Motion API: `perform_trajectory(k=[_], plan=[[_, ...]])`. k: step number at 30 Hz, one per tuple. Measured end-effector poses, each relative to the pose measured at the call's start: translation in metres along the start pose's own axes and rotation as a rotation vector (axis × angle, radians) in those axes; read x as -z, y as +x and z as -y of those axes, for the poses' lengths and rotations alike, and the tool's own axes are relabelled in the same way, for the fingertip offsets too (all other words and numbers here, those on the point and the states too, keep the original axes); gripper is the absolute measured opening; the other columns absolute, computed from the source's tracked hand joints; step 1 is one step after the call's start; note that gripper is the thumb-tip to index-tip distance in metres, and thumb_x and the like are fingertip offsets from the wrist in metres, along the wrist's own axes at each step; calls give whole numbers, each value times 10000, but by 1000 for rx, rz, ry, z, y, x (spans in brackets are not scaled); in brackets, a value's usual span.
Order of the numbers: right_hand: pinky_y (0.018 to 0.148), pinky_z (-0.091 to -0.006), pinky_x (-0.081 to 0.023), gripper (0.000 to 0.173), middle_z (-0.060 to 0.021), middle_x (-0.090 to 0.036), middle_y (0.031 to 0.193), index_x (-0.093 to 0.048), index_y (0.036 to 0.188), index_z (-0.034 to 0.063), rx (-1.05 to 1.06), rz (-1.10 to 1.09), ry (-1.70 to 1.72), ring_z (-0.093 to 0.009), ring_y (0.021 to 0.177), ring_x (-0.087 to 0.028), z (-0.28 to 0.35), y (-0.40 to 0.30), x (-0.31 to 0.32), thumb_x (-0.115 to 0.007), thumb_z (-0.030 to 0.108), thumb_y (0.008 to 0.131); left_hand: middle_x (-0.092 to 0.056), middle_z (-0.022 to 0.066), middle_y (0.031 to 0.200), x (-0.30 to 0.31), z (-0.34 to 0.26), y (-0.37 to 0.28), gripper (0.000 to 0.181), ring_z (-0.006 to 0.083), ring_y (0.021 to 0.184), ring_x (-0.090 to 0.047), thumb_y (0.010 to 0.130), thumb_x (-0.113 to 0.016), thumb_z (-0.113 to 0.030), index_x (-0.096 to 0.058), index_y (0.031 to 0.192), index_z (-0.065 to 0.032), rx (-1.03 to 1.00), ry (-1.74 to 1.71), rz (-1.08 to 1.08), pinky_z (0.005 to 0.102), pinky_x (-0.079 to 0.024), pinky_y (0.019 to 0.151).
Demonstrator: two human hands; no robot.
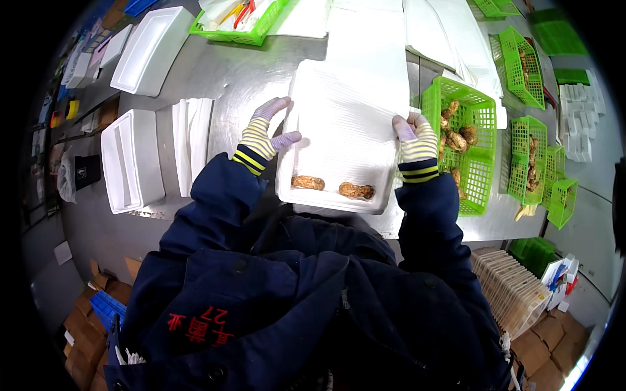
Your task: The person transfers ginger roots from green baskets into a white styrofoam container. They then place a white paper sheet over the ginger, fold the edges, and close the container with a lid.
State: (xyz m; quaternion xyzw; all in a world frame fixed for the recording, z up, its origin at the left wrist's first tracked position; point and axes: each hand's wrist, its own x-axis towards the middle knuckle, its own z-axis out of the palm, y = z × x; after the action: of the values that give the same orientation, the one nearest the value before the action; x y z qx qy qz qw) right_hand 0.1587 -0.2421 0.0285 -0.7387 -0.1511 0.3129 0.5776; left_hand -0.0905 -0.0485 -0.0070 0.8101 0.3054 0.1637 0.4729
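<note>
A white foam box (283,187) stands before me at the table's front edge. Two brown mushrooms (356,190), apart from each other, lie along its near end. A thin white sheet (349,105) covers much of the box's inside and seems to run on past its far end. My left hand (266,128), in a striped glove, is at the left rim with thumb and fingers spread, gripping nothing. At the right side, the fingertips of my gloved right hand (415,137) are pinched together on the sheet's edge.
On the right, a green plastic basket (481,176) holds several mushrooms, with more green baskets (518,168) beyond. Folded white sheets (191,146) and white foam boxes (149,163) are on the left. Another green basket (257,35) with red- and yellow-handled tools sits at the back.
</note>
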Motion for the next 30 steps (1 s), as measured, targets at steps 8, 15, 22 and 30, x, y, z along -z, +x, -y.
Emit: perform_trajectory(k=[8, 15, 22, 30], plan=[[733, -229, -525, 392, -111, -632, 1001, -506, 1181, -58, -239, 90, 401, -159, 857, -631, -8, -18, 27, -626, 115, 851, -211, 226, 1461, -25, 5, -3, 968, 379, 1364, -212, 461, -864, -549, -564, 1261, -93, 48, -200, 118, 437, -258, 1107], [1062, -444, -321, 878, -236, -353, 1391, -505, 1297, 82, 342, 241, -565, -382, 1285, -352, -44, -46, 45, -868, 405, 566, -348, 222, 1425, -10, -1, -24, 266, 355, 1330, -302, 787, -728, -322, -719, 807, -57, 36, 99, 183, 468, -290, 1056], [1076, -405, -291, 545, -184, -326, 1409, -607, 1169, 33, 286, 291, -597, -340, 1284, -321, -73, -66, 42, -761, 330, 739, -419, 224, 1355, -31, -19, -51, 711, 261, 1253, -419, 740, -780, -173, -409, 1323, -2, 319, -391, 172, 373, -342, 1057], [1034, -408, -349, 862, -239, -352, 1369, -314, 1378, -29, 212, 195, -882, -369, 1219, -413, -74, -88, 23, -758, 318, 726, -543, 186, 1235, -41, -15, -65, 839, 224, 1144, -525, 756, -727, -25, -210, 1414, 34, 488, -674, 162, 302, -417, 993]])
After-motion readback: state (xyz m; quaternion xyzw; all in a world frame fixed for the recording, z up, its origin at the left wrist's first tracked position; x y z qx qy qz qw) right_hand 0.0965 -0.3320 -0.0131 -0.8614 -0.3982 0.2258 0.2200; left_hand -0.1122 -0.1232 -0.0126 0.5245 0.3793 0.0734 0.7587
